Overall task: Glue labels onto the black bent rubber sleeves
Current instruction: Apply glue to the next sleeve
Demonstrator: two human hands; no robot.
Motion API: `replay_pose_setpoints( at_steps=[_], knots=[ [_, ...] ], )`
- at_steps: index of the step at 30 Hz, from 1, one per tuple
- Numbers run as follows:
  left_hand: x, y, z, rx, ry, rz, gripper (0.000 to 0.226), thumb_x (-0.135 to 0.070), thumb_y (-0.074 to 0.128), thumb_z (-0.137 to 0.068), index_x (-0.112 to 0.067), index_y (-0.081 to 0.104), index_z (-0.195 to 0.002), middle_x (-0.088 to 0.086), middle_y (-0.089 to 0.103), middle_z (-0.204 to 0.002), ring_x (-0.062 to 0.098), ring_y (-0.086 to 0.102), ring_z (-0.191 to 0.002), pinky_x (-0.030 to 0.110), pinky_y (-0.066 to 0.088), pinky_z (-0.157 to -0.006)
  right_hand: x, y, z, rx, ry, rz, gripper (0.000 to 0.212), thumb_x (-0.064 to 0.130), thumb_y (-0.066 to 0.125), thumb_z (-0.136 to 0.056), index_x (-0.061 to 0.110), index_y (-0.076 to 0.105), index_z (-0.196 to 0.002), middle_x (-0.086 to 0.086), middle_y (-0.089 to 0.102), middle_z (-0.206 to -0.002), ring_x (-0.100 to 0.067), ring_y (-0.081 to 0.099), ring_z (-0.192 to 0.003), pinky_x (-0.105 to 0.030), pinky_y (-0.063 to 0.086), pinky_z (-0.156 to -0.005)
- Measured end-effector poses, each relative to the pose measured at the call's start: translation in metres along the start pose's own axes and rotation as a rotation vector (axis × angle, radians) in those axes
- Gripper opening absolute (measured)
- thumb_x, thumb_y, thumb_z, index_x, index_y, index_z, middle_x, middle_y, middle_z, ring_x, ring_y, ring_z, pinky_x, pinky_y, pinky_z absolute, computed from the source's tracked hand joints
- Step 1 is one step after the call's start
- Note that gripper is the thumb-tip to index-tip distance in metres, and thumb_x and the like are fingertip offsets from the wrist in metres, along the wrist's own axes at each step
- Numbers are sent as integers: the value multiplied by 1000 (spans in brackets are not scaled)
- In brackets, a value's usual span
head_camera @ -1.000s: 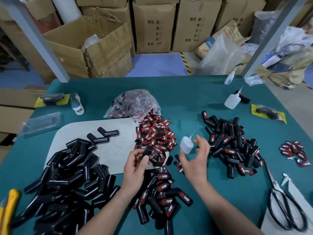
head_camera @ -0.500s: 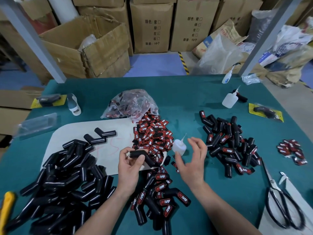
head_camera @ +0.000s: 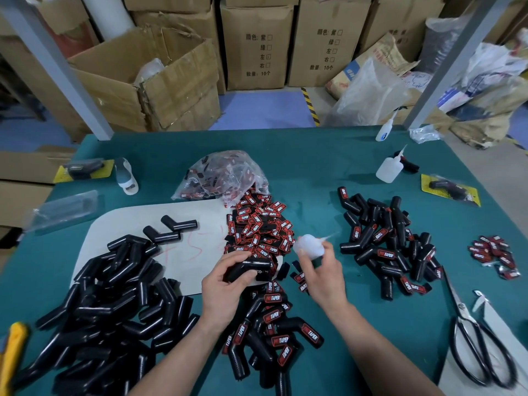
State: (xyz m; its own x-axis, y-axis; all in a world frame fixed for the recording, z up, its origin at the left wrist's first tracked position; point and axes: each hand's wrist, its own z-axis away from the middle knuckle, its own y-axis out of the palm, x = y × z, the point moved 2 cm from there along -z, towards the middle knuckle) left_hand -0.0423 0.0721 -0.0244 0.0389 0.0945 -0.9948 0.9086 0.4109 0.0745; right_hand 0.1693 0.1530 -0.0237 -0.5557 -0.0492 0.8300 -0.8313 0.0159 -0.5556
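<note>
My left hand (head_camera: 225,284) grips a black bent rubber sleeve (head_camera: 251,267) above the green table. My right hand (head_camera: 321,274) holds a small white glue bottle (head_camera: 310,245), blurred, its nozzle pointing right. A heap of red-and-black labels (head_camera: 258,227) lies just beyond both hands. Unlabelled sleeves (head_camera: 108,304) are piled at the left. Labelled sleeves lie below my hands (head_camera: 274,332) and in a pile at the right (head_camera: 385,247).
A clear bag of labels (head_camera: 225,175) sits behind the heap. A white sheet (head_camera: 137,227) bears two sleeves. Two more glue bottles (head_camera: 388,168) stand at the back right. Scissors (head_camera: 480,338) lie at the right, a small label pile (head_camera: 494,255) beyond them, a yellow tool (head_camera: 14,352) far left.
My right hand, open beside the glue bottle before, has closed on it and lifted it. My left hand has turned the sleeve to lie level.
</note>
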Motion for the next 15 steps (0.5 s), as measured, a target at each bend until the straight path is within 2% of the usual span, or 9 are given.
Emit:
replay_pose_setpoints(
  at_steps=[2, 3, 5, 6, 8, 12, 15],
  knots=[
    [0, 1, 1, 7, 2, -4, 49, 6, 80, -80, -36, 80, -104, -3, 75, -119, 11, 67, -117, 16, 49, -99, 1, 0, 5, 47, -55, -73, 34, 65, 52, -84, 43, 40, -107, 16, 69, -82, -3, 64, -74, -23, 47, -62],
    [0, 1, 1, 8, -4, -1, 46, 4, 80, -80, -35, 80, -105, -2, 75, -119, 11, 67, -117, 16, 49, -99, 3, -1, 7, 57, -104, -72, 30, 62, 52, -85, 45, 39, -106, 16, 68, -89, -1, 64, -79, -19, 47, -65],
    [0, 0, 1, 1, -6, 4, 43, 0, 81, -81, -35, 80, -106, -2, 75, -120, 12, 68, -117, 17, 50, -99, 11, -3, 6, 37, -225, -112, 27, 50, 59, -88, 39, 51, -112, 23, 61, -107, 2, 60, -95, -10, 44, -79],
    [0, 0, 1, -5, -5, 4, 42, -1, 81, -81, -35, 80, -105, -2, 75, -119, 12, 68, -116, 17, 50, -98, 13, -3, 4, 14, -275, -137, 25, 44, 63, -87, 35, 59, -110, 25, 59, -110, -1, 59, -100, -12, 43, -84],
    [-1, 0, 0, -12, -14, 11, 41, -3, 81, -80, -37, 80, -103, -3, 75, -119, 11, 68, -115, 16, 51, -97, 16, -5, 4, -32, -231, -293, 20, 38, 72, -81, 38, 67, -100, 19, 63, -105, -10, 62, -97, -24, 48, -84],
    [-1, 1, 0, -19, -45, 7, 43, -2, 81, -81, -39, 78, -102, -6, 76, -116, 9, 70, -111, 13, 51, -93, 15, -19, 1, -133, -140, -585, 17, 34, 73, -78, 36, 69, -94, 6, 66, -85, -11, 58, -69, -23, 48, -59],
    [2, 1, -1, -16, -97, 38, 44, -2, 81, -83, -39, 76, -106, -5, 77, -114, 11, 72, -108, 16, 54, -90, 9, -23, -4, -79, -58, -807, 16, 39, 72, -85, 30, 64, -96, -12, 65, -70, -25, 56, -47, -28, 44, -43]
  ],
)
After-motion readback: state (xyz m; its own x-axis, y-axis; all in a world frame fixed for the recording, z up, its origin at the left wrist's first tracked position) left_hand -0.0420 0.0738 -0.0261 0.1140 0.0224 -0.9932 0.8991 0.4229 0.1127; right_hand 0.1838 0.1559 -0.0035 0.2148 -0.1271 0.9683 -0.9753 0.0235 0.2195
